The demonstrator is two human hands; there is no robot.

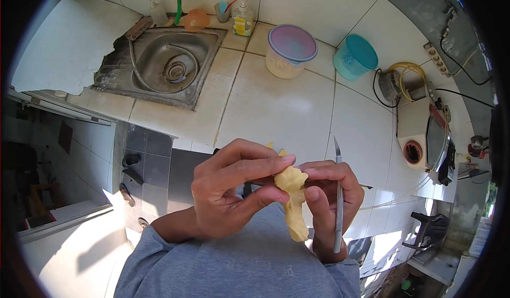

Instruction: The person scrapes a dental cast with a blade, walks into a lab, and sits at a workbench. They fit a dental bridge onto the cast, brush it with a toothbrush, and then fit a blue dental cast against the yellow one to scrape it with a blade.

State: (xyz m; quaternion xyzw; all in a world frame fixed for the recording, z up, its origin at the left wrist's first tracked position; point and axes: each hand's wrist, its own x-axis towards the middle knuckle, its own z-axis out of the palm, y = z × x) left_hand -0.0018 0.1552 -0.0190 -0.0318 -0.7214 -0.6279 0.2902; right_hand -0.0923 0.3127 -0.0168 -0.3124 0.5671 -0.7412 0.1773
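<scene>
Left hand (228,197) pinches the yellow lump (295,215), perhaps dough, while right hand (325,184), touching it, clasps a thin blade (338,213).

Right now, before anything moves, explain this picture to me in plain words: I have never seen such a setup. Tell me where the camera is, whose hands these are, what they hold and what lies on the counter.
There is no machine here. One camera sits on a person's head and looks down, so the grey shirt at the bottom edge and both hands belong to the wearer. The left hand pinches the top of a pale yellow lump, soft-looking; what it is made of I cannot tell. The right hand touches the lump too and holds a thin knife, blade up. Beyond the hands is a white tiled counter with a steel sink, a tub with a purple lid, a teal tub and a soap bottle.
</scene>
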